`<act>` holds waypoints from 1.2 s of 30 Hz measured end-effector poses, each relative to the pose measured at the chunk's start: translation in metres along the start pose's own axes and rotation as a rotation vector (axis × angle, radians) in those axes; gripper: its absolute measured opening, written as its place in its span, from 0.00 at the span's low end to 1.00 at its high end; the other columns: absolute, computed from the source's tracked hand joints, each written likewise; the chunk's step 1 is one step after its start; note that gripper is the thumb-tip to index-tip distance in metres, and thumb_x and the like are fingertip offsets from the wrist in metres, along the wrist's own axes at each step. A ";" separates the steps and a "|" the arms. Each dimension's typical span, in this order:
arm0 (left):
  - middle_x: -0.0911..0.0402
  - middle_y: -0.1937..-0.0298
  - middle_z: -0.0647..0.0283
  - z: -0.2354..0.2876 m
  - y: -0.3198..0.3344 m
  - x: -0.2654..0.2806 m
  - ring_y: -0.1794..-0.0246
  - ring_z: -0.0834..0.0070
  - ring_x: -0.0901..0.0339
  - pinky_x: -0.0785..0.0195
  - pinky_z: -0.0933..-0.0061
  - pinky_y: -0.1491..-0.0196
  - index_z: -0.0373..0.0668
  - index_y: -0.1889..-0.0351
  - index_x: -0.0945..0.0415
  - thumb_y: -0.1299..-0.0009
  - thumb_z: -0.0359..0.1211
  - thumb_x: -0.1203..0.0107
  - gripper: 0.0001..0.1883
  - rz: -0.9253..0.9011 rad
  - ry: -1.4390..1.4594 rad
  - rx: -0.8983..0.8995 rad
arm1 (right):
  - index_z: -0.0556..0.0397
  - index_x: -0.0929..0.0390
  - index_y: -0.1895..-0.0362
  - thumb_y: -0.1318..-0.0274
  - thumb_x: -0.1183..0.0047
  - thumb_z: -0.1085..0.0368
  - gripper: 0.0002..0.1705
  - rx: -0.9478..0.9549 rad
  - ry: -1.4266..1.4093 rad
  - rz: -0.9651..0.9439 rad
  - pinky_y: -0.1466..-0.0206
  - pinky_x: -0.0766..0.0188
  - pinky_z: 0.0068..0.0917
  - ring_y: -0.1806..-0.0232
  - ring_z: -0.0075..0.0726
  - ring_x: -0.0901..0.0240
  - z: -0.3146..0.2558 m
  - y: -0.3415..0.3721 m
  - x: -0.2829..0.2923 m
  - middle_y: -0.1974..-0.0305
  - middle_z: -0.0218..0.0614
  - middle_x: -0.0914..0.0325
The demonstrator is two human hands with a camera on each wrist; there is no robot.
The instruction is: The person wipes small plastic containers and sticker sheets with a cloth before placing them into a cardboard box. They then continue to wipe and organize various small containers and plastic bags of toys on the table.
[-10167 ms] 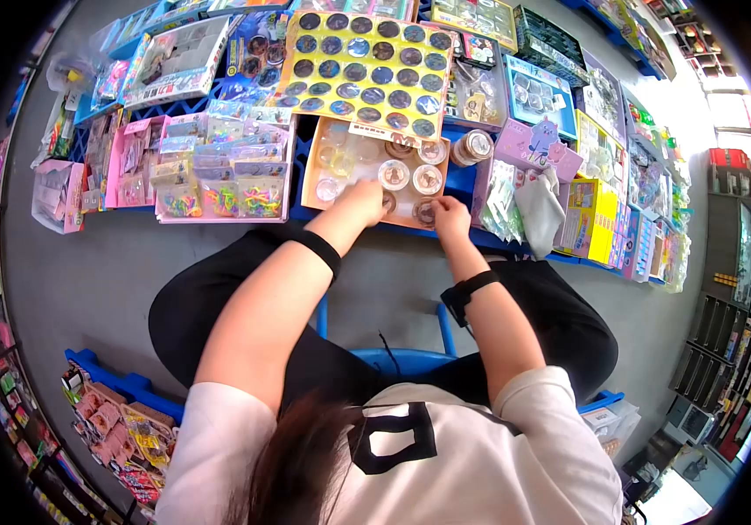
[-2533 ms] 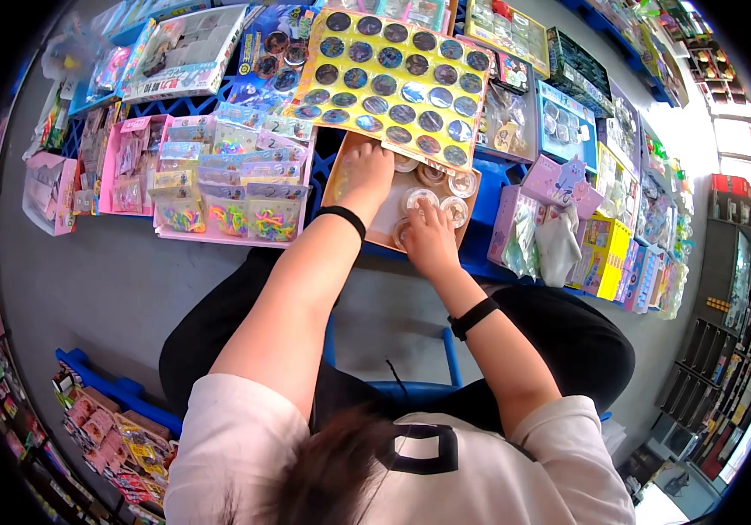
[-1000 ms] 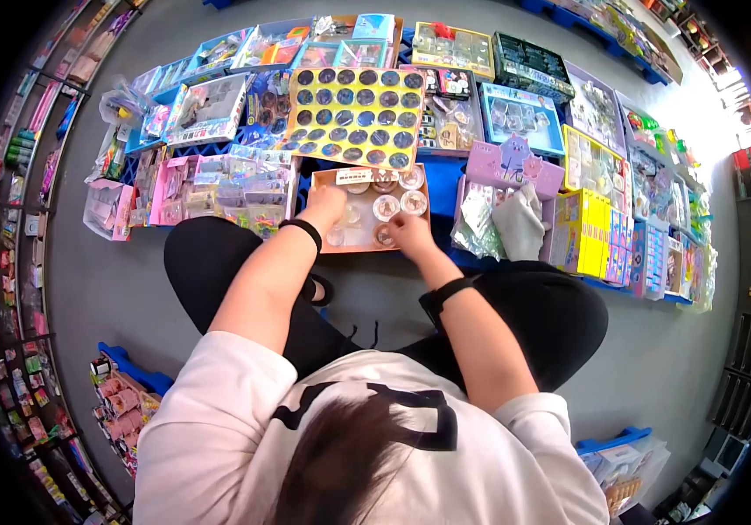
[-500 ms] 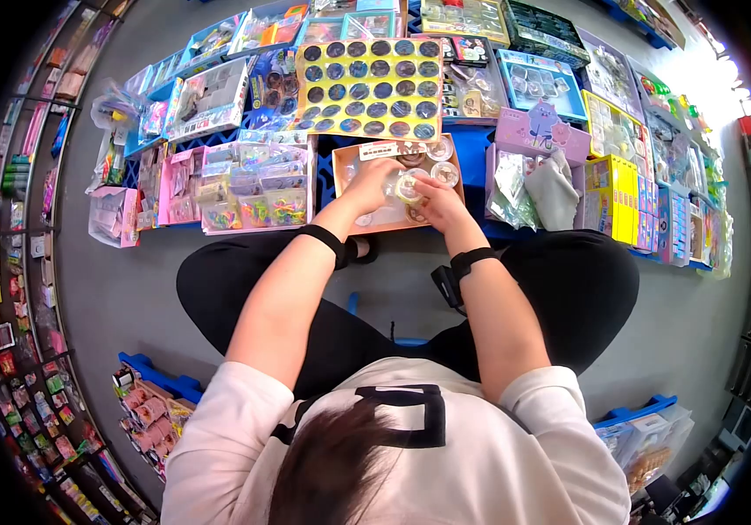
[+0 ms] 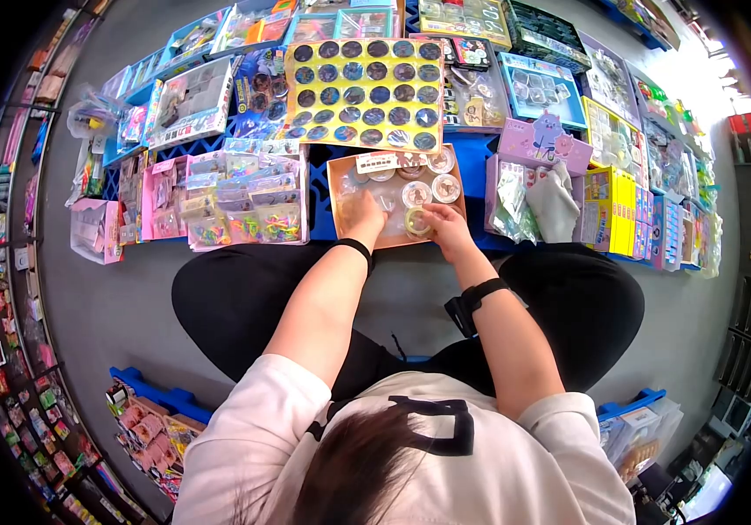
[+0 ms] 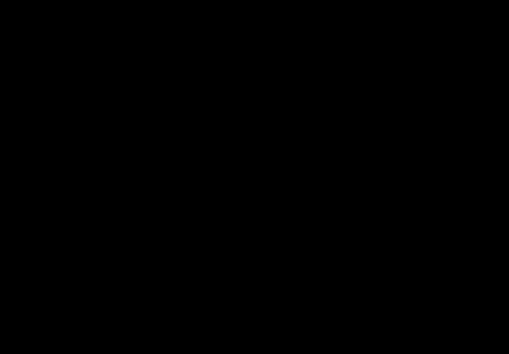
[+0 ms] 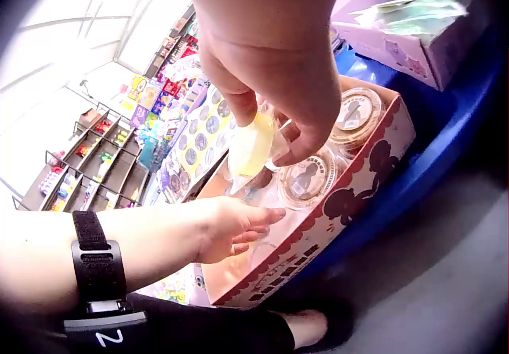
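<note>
My right hand pinches a small round pale-yellow tub between thumb and fingers, tilted on its side above the open cardboard box. My left hand is over the left part of the box; in the right wrist view its fingers are loosely extended and nothing shows in them. On the box's right side sit several clear round tubs with brown printed lids. Paler clear round pieces lie at its left, partly hidden by the left hand. The left wrist view is black.
A yellow sheet of dark round discs overhangs the box's back. A pink box of small bags stands left. On the right are a purple box with a grey cloth and yellow boxes. Blue pallet shows beneath.
Half a second ago both hands met at the tub. The left hand has drawn away to the left while the right keeps hold of the tub. A tub stack seen earlier beside the box is gone.
</note>
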State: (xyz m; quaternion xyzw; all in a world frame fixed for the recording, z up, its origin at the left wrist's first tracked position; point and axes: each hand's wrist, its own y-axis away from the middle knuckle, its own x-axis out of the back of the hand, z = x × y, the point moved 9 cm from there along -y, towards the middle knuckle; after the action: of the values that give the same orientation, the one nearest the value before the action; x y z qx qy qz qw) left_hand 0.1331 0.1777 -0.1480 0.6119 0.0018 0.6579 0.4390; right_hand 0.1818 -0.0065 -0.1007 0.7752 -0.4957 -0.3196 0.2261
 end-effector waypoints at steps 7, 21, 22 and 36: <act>0.23 0.65 0.56 -0.008 -0.009 0.012 0.62 0.61 0.26 0.34 0.66 0.60 0.43 0.68 0.30 0.49 0.38 0.39 0.16 -0.042 0.359 -0.087 | 0.54 0.31 0.55 0.48 0.49 0.67 0.15 0.010 0.053 -0.011 0.67 0.33 0.20 0.58 0.28 0.30 0.000 -0.016 -0.006 0.62 0.33 0.27; 0.25 0.58 0.63 0.013 0.045 0.079 0.60 0.77 0.27 0.32 0.77 0.58 0.40 0.56 0.32 0.33 0.38 0.54 0.13 -0.448 1.207 -0.168 | 0.51 0.39 0.58 0.44 0.55 0.68 0.11 0.010 -0.210 -0.192 0.52 0.30 0.43 0.55 0.37 0.33 -0.013 0.004 -0.063 0.57 0.36 0.34; 0.26 0.58 0.62 0.004 0.038 0.073 0.59 0.75 0.27 0.32 0.76 0.59 0.39 0.57 0.31 0.32 0.39 0.55 0.14 -0.365 1.327 -0.084 | 0.52 0.40 0.56 0.44 0.56 0.68 0.12 0.030 -0.181 -0.065 0.54 0.29 0.42 0.54 0.38 0.33 -0.014 0.005 -0.050 0.56 0.37 0.35; 0.35 0.45 0.56 0.014 0.063 0.022 0.46 0.57 0.37 0.39 0.64 0.47 0.46 0.54 0.31 0.40 0.28 0.55 0.15 -0.069 -0.527 -0.426 | 0.54 0.40 0.48 0.48 0.59 0.70 0.20 -0.001 -0.094 -0.099 0.57 0.31 0.33 0.55 0.36 0.33 -0.017 0.017 -0.037 0.55 0.40 0.34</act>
State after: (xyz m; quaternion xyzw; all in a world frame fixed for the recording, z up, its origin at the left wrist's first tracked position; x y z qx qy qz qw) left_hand 0.1111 0.1437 -0.0930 0.6551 -0.2285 0.4473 0.5644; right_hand 0.1720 0.0206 -0.0680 0.7827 -0.4669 -0.3668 0.1869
